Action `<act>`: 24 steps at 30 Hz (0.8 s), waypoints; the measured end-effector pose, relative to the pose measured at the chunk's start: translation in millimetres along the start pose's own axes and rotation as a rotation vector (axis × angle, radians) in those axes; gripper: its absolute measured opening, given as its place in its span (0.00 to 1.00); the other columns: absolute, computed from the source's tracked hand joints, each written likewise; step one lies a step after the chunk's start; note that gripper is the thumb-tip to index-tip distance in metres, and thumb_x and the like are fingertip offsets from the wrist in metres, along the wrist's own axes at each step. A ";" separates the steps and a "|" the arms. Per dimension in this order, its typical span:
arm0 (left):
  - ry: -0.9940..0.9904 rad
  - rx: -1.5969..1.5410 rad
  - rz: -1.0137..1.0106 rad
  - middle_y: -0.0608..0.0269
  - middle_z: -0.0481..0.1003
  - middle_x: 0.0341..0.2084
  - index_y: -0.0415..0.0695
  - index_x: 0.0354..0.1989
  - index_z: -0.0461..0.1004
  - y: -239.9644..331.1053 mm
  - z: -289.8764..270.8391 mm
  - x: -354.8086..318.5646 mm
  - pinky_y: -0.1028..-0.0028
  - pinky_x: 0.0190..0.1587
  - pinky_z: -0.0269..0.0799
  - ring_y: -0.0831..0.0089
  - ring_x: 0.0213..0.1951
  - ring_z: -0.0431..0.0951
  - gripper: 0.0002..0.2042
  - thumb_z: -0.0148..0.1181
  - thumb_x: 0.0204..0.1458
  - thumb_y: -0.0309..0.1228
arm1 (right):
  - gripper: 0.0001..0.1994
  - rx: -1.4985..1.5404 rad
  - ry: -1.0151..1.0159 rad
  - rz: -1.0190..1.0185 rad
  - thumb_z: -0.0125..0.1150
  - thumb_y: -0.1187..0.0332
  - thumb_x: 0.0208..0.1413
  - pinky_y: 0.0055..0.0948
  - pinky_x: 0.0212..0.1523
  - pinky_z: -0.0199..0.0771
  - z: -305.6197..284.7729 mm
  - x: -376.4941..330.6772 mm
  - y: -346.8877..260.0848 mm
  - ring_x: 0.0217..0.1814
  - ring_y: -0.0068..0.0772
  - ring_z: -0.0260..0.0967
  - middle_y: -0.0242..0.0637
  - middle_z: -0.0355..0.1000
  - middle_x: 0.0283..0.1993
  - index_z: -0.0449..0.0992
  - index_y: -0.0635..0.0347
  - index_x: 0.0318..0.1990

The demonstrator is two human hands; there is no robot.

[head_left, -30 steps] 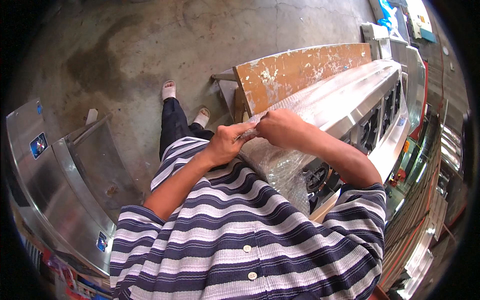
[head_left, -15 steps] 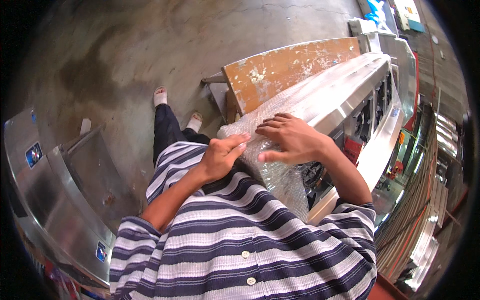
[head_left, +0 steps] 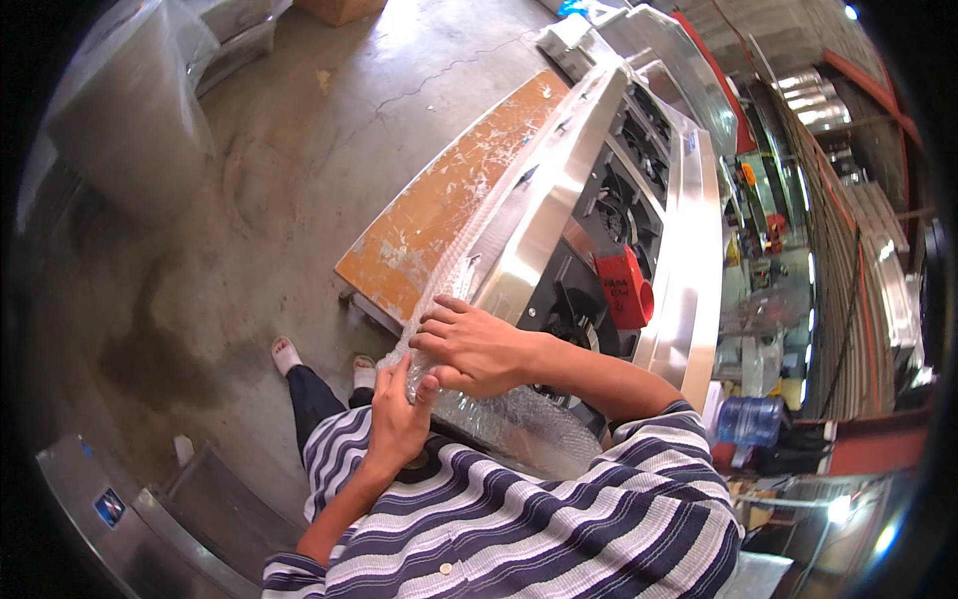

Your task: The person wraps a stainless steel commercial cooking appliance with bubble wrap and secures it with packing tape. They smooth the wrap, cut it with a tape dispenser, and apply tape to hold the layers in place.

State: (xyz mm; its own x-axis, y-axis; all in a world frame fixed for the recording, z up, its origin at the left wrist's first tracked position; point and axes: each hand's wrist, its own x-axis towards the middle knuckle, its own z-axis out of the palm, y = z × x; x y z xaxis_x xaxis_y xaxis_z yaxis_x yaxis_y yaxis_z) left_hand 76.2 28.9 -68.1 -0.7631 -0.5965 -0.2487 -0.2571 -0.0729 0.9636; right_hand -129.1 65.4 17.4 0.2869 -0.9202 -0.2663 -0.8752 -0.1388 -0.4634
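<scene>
A long stainless steel gas stove [head_left: 529, 245] with black burner bays runs from beside my body toward the upper right. Clear bubble wrap [head_left: 519, 424] covers its near end and follows its left side in a narrow strip. Flat over the wrap at the near left corner lies my right hand [head_left: 474, 349], fingers apart. My left hand [head_left: 399, 419] is just below, against the same corner, with its fingers stretched and its thumb raised close to the right thumb. Neither hand visibly grips a thing. A red curved piece [head_left: 626, 288] with handwriting rests on the burner area.
A worn orange-brown board [head_left: 439, 210] stands along the stove's left side. Steel panels [head_left: 130, 529] are at lower left, and plastic-wrapped items [head_left: 140, 110] at upper left. A blue water bottle [head_left: 750, 421] and stacked long sheets [head_left: 828, 230] are to the right.
The view has turned, showing more burners and the red piece. Both hands have drawn closer together at the wrapped corner. The wrap no longer covers as much of the stove's upper left edge.
</scene>
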 end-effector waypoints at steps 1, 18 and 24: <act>0.031 -0.001 0.005 0.31 0.72 0.53 0.24 0.64 0.68 0.8 1.7 0.3 0.55 0.63 0.68 0.40 0.57 0.74 0.45 0.50 0.64 0.64 | 0.26 0.013 0.072 -0.031 0.50 0.56 0.65 0.56 0.71 0.60 2.9 -6.4 2.9 0.59 0.57 0.70 0.56 0.74 0.49 0.73 0.72 0.58; 0.191 -0.004 0.010 0.42 0.79 0.45 0.30 0.48 0.79 -9.7 17.0 -3.0 0.60 0.55 0.72 0.52 0.48 0.80 0.30 0.54 0.68 0.53 | 0.35 -0.433 0.860 0.985 0.64 0.64 0.62 0.49 0.57 0.76 19.0 -252.8 74.9 0.55 0.58 0.73 0.54 0.65 0.59 0.62 0.48 0.76; 0.277 -0.068 -0.064 0.43 0.79 0.45 0.31 0.49 0.79 -20.8 18.3 -4.6 0.61 0.55 0.71 0.53 0.48 0.80 0.28 0.53 0.69 0.51 | 0.41 -0.274 0.725 1.164 0.69 0.58 0.58 0.49 0.54 0.72 16.4 -242.6 70.2 0.46 0.55 0.78 0.52 0.77 0.44 0.57 0.43 0.78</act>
State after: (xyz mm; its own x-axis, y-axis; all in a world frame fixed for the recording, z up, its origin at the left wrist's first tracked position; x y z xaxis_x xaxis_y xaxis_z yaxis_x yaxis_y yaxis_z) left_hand 74.2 47.8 -88.8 -0.5533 -0.7839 -0.2817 -0.2515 -0.1652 0.9537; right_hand -253.7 284.9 35.6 -0.8375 -0.5252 0.1506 -0.5399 0.8378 -0.0812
